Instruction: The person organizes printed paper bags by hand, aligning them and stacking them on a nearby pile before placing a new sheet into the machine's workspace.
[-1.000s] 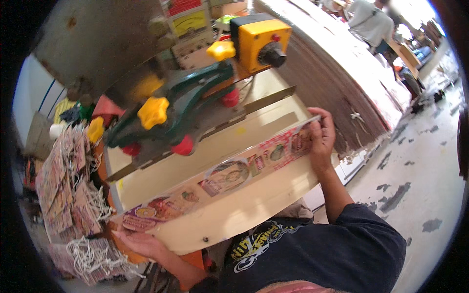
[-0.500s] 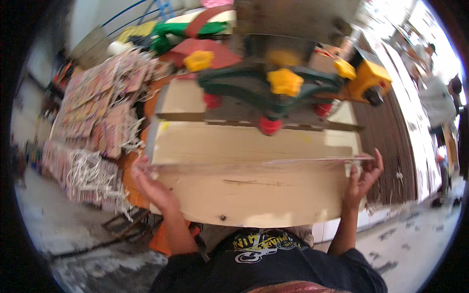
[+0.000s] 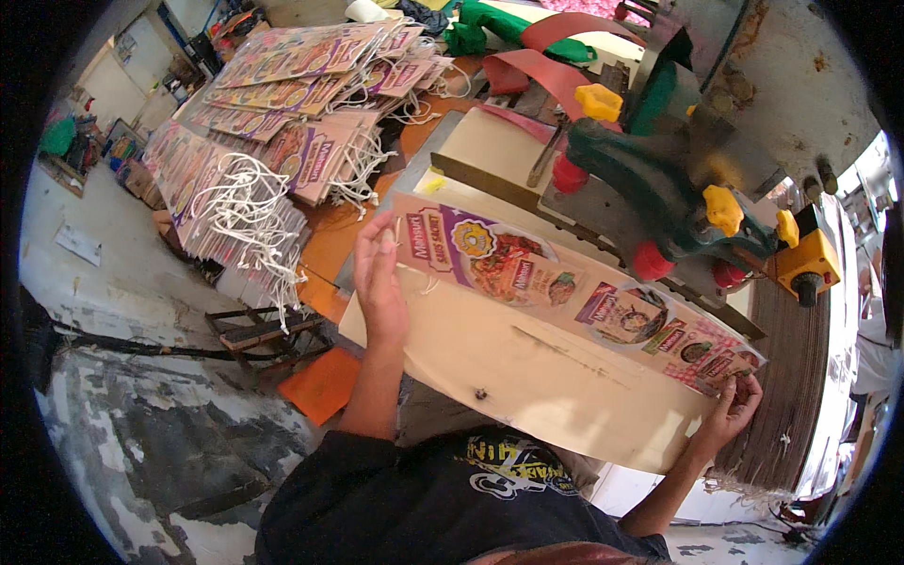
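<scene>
A long printed strip [image 3: 574, 292] with food pictures and purple patches lies between my hands, its printed face turned up. It slants across a pale wooden board [image 3: 452, 348], below the machine's dark edge. My left hand [image 3: 379, 273] grips its left end, thumb and fingers closed near a bit of white string. At its right end, my right hand [image 3: 737, 411] pinches the corner with bent fingers. Just beyond the strip stands a machine with a dark green clamp bar [image 3: 650, 179], yellow star knobs [image 3: 723, 210] and red feet [image 3: 652, 261].
Stacks of similar printed strips [image 3: 292, 56] with white strings [image 3: 247, 202] rise on an orange surface to the left. A tall stack of brown sheets [image 3: 786, 395] stands on the right. A yellow control box [image 3: 808, 268] sits by the machine. Red and green cloth [image 3: 504, 33] lies behind.
The strip was edge-on between my raised hands; now its printed face shows and it lies lower against the board. My view has turned, bringing the left stacks further in.
</scene>
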